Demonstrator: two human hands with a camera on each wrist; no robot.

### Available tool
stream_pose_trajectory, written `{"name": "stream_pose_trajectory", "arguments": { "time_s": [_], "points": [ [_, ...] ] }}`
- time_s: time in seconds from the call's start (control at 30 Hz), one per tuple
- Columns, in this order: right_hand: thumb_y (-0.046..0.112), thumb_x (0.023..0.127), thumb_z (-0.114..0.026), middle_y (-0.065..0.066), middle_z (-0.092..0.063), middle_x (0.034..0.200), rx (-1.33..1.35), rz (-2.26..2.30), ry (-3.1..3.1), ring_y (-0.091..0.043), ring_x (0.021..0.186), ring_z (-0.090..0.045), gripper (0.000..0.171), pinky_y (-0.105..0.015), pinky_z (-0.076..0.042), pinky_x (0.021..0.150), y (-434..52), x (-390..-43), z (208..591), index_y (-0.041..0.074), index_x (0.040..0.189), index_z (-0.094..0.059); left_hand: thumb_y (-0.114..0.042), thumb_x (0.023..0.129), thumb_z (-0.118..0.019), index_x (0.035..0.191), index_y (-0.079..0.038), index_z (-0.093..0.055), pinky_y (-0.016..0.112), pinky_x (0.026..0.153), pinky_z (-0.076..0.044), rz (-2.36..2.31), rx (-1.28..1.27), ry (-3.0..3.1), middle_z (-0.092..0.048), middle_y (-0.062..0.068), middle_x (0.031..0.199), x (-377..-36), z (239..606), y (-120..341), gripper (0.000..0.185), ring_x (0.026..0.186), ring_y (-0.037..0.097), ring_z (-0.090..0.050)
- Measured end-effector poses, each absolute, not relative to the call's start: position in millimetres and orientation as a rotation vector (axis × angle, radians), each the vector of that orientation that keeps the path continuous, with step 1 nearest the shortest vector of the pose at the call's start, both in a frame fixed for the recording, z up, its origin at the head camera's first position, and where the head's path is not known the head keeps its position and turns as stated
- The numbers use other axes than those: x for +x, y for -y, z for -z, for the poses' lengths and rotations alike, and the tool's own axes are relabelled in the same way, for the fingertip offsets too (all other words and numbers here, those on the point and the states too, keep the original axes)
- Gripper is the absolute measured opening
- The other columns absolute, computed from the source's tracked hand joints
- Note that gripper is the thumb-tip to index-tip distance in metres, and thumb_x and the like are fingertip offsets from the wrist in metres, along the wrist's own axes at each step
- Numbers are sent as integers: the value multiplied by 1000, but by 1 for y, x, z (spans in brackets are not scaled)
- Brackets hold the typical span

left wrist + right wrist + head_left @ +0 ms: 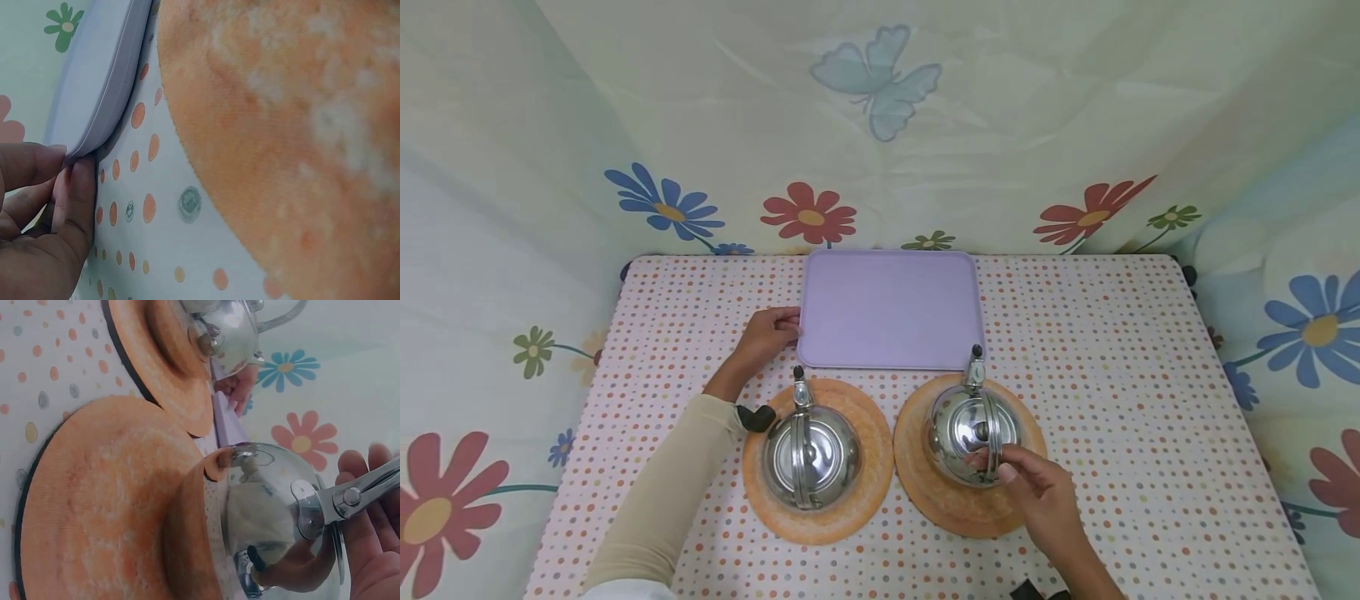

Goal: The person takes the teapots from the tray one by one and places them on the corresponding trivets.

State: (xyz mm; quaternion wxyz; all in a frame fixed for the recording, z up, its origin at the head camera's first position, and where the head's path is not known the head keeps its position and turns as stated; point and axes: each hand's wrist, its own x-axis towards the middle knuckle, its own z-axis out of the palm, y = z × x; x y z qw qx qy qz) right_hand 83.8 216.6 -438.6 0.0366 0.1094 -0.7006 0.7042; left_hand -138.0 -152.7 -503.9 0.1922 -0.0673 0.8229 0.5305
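Observation:
My left hand (767,333) pinches the left edge of a lilac rectangular tray (891,310) between thumb and fingers. In the left wrist view the tray's rounded corner (103,100) sits between the fingertips. A shiny steel kettle (966,433) with a raised handle stands on the right orange round placemat (955,518). My right hand (1045,500) is beside that kettle's handle (992,433), its fingers loosely extended; the right wrist view shows fingers behind the handle. Whether they touch it is hard to tell. A second steel kettle (823,467) stands on the left orange placemat (868,500).
A dotted cloth (1120,350) covers the table. Behind it hangs a pale curtain (1000,108) printed with flowers and a butterfly. Both kettles' spouts point toward the tray, and the two placemats lie side by side in front of it.

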Motion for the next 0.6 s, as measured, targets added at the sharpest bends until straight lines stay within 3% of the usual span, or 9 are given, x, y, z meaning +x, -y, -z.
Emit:
{"name": "stream_pose_trajectory", "arguments": {
  "time_s": [0.13,0.33,0.6],
  "points": [
    [-21,90,-45,4,-70,105,132,-2008,2276,-5,104,-62,29,-14,-46,89,-219,80,436,-7,103,-66,-3,93,-61,137,0,-53,32,88,-51,-1491,-196,-2318,-61,13,115,-139,504,152,45,103,23,-58],
    [-23,90,-42,-4,-71,99,271,-2054,2166,-9,94,-65,27,-17,-50,84,-226,67,438,-12,99,-65,-5,92,-60,137,1,-52,32,89,-51,-1509,-202,-2304,-61,14,118,-139,509,151,46,106,23,-58],
    [-16,95,-40,-4,-69,91,278,-2034,2211,-12,87,-65,19,-22,-53,78,-240,54,434,-20,97,-59,-11,95,-58,137,-1,-53,30,90,-51,-1563,-241,-2242,-61,14,121,-133,514,146,43,109,24,-59]
  ]
}}
